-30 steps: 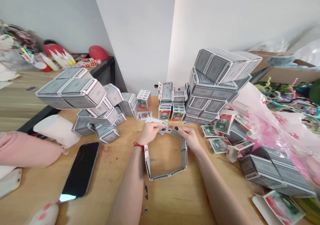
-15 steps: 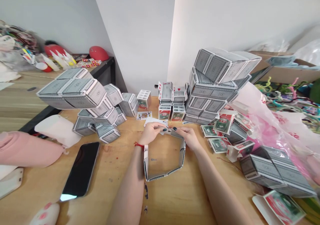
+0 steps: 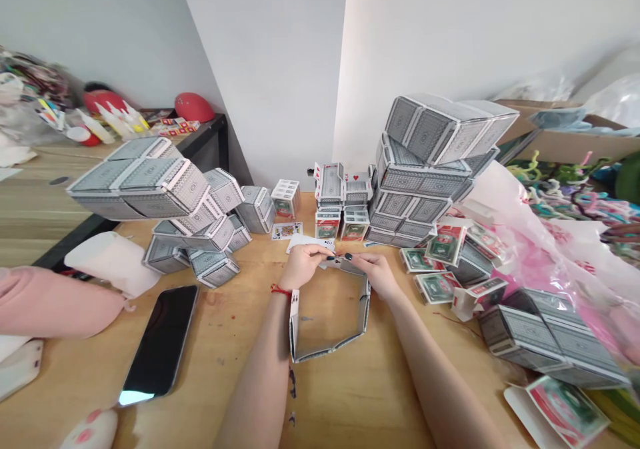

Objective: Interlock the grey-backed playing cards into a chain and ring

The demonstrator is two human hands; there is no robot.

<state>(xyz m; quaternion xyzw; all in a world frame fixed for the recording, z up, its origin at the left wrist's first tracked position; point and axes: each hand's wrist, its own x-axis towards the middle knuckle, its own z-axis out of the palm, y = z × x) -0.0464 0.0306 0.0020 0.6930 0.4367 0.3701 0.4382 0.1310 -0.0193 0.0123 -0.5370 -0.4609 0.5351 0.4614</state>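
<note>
A loop of joined playing cards (image 3: pixel 330 352) stands on edge on the wooden table, patterned grey backs mostly outward. At its far side my left hand (image 3: pixel 303 266) pinches the edge of a card. My right hand (image 3: pixel 377 272) grips the neighbouring card there, and the dark-nailed thumbs nearly meet over the join. A black club-like mark shows between them; the fingers beneath are hidden. Just behind the hands lie loose cards (image 3: pixel 306 242), one showing a 2, beside a face card (image 3: pixel 287 230).
Stacked card blocks rise at the left (image 3: pixel 160 179) and right (image 3: pixel 425 169). Card boxes (image 3: pixel 437 288) lie right of my hands. A black phone (image 3: pixel 161 342) and a pink roll-shaped item (image 3: pixel 55 302) are on the left. Pink plastic (image 3: pixel 530 242) spreads at the far right.
The view has shifted very slightly. Both hands stay at the far side of the card loop, with only a tiny movement of the fingers at the join.
</note>
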